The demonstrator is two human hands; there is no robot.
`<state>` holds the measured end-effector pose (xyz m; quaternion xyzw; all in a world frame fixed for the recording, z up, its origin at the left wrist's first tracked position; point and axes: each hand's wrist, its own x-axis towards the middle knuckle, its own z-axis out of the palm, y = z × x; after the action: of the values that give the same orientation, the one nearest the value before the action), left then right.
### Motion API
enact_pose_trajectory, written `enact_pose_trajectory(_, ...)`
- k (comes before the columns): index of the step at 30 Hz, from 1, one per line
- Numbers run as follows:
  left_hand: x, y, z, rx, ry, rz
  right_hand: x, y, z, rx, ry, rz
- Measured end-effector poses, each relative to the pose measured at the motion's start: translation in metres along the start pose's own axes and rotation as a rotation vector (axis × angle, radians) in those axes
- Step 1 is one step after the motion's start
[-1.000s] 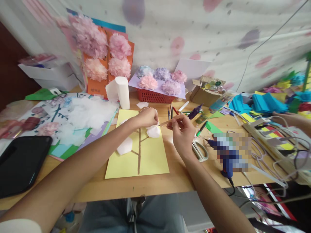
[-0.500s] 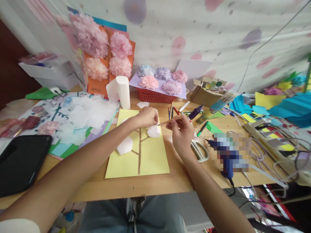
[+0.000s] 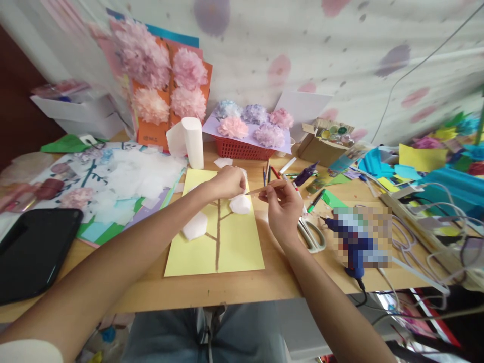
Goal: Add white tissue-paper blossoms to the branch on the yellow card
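Note:
Over the upper part of a yellow sheet of paper (image 3: 238, 247), my left hand (image 3: 230, 181) is closed, its fingertips bent down. What they hold is hidden; a bit of white shows behind the knuckles. My right hand (image 3: 283, 206), to the right of the sheet, pinches a thin brown stick (image 3: 257, 190) whose tip points left and reaches my left fingertips. A brown branching stem is drawn on the sheet. Just below the stick's tip lies a rounded white tissue piece (image 3: 240, 204); a larger white tissue piece (image 3: 195, 226) lies left of the stem, partly behind my left forearm.
Scissors (image 3: 313, 236) and a blue glue gun (image 3: 354, 252) lie to the right, with cables beyond. A white tissue roll (image 3: 193, 143) stands behind the sheet, near a red basket (image 3: 245, 149) carrying paper flowers. A black tablet-like device (image 3: 36, 252) is at left.
Both hands and the stick stay almost in place. The view has shifted very slightly; nothing has visibly been taken up or let go.

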<state>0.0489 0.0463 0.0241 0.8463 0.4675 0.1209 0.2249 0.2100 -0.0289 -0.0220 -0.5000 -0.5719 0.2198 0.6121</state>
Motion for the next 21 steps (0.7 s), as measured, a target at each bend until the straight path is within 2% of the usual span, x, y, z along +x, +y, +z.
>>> enact_pose_trajectory(6, 0.004, -0.001, 0.002, -0.054, -0.005, -0.011, 0.000, 0.000, 0.000, -0.024, 0.029, -0.013)
enact_pose_trajectory(21, 0.008, -0.005, 0.006, -0.050, -0.021, 0.008, -0.001, 0.006, 0.000, -0.050, -0.039, -0.024)
